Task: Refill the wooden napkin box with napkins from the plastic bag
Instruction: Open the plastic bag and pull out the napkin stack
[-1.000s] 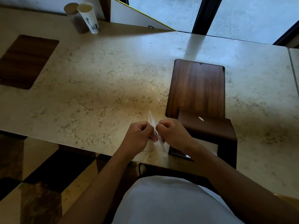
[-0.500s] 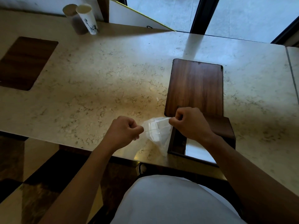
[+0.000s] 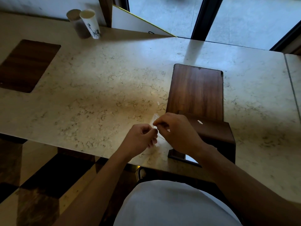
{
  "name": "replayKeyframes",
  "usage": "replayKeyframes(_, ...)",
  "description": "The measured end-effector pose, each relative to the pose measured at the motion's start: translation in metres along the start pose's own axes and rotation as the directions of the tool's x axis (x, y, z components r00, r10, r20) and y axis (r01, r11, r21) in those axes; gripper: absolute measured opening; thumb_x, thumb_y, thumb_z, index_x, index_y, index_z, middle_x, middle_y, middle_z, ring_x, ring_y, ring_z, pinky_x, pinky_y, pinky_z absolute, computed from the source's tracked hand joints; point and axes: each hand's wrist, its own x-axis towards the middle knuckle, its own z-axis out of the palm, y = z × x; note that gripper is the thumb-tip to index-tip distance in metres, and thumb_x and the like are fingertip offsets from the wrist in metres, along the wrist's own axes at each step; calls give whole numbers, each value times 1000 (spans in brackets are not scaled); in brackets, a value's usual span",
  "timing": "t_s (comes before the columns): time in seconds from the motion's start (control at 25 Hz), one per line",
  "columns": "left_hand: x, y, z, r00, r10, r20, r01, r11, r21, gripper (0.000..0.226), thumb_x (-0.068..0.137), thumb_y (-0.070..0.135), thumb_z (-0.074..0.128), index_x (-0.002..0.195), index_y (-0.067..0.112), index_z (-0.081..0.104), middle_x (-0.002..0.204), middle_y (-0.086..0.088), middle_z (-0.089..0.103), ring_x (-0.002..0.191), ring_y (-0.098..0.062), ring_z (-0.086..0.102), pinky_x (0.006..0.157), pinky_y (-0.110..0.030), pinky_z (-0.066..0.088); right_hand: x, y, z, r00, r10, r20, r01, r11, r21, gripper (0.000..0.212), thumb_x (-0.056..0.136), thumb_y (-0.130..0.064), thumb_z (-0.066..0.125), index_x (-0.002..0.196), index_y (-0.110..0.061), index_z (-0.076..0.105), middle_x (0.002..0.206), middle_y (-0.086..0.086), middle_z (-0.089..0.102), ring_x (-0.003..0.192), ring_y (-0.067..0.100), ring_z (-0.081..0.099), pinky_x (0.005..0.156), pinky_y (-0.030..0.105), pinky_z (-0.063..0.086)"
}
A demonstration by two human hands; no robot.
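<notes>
A dark wooden napkin box (image 3: 213,132) stands at the near edge of the marble table (image 3: 97,95), with white napkins showing at its open near end. Just left of it, my left hand (image 3: 140,139) and my right hand (image 3: 177,134) are close together, both pinching a thin clear plastic bag (image 3: 155,119). Most of the bag is hidden between and under my fingers. My right wrist crosses the box's front left corner.
A dark wooden board (image 3: 195,90) lies flat behind the box. A second wooden inset (image 3: 26,66) is at the far left. Two paper cups (image 3: 88,23) stand at the back edge. A scrap of white (image 3: 200,122) lies on the box top.
Half a second ago my hands were apart, stretching the bag open between them. They have since come together again, and the bag is bunched up between my fingers.
</notes>
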Motion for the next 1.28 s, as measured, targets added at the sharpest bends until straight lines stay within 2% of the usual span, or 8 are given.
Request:
replayKeyframes(0.16, 2, 2, 5, 1000, 17, -19, -16, 999, 43, 28, 99, 17, 57, 74, 12, 69, 62, -2, 71, 56, -20, 65, 61, -35, 55, 6, 3, 6, 972, 164, 170, -126, 969, -211, 28, 99, -8, 56, 124, -8, 69, 119, 9, 73, 103, 23, 69, 89, 38, 57)
replayKeyframes(0.28, 3, 3, 8, 998, 15, -53, -12, 999, 41, 28, 96, 14, 57, 70, 12, 69, 59, -1, 71, 54, -18, 64, 62, -37, 56, 7, 6, 8, 940, 265, 214, -195, 934, -300, 14, 97, -8, 57, 103, -4, 68, 98, 13, 71, 82, 24, 65, 75, 38, 58)
replayKeyframes(0.64, 0, -4, 18, 991, 107, -78, -96, 987, 131, 25, 94, 21, 61, 71, 18, 71, 62, 2, 72, 54, -6, 65, 60, -23, 54, 18, 8, 14, 849, 416, 325, -322, 896, -306, 32, 93, -30, 71, 106, -1, 65, 101, 14, 71, 86, 27, 68, 77, 42, 60)
replayKeyframes(0.8, 5, -21, 19, 992, -41, -120, 32, 996, -78, 48, 93, 49, 55, 60, 16, 66, 56, -4, 69, 50, -14, 64, 57, -30, 52, 13, 11, 17, 864, 437, 251, -375, 890, -260, 47, 87, -43, 75, 104, -1, 65, 92, 11, 71, 78, 25, 68, 74, 43, 59)
replayKeyframes(0.92, 5, -54, 25, 845, -534, 7, 489, 769, -412, 63, 91, 64, 46, 76, 8, 71, 72, -16, 74, 69, -28, 73, 62, -37, 57, 9, 18, 18, 853, 486, 192, -447, 868, -214, 57, 82, -52, 77, 108, -3, 65, 96, 9, 72, 80, 24, 68, 74, 41, 60)
replayKeyframes(1.04, 1, -86, 39, 637, -678, 366, 750, 436, -498, 89, 83, 78, 46, 114, -4, 64, 109, -28, 72, 101, -41, 70, 75, -47, 61, 10, 24, 17, 847, 500, 177, -494, 866, -82, 55, 81, -59, 73, 101, -8, 71, 98, 1, 72, 74, 14, 67, 66, 32, 56)
replayKeyframes(1.12, 4, -93, 48, 607, -659, 445, 747, 281, -603, 97, 75, 81, 56, 120, -5, 57, 117, -32, 67, 105, -45, 69, 79, -54, 61, 10, 27, 15, 852, 499, 160, -506, 862, 7, 48, 82, -60, 71, 89, -12, 76, 87, -4, 73, 65, 8, 67, 63, 29, 56)
replayKeyframes(1.28, 23, -88, 46, 749, -595, 292, 473, 171, -864, 70, 83, 54, 73, 121, -1, 54, 118, -32, 66, 104, -46, 70, 73, -56, 63, -2, 34, 1, 820, 544, 178, -570, 746, 345, 23, 81, -50, 77, 76, -28, 76, 78, -5, 79, 69, 13, 76, 70, 38, 65)
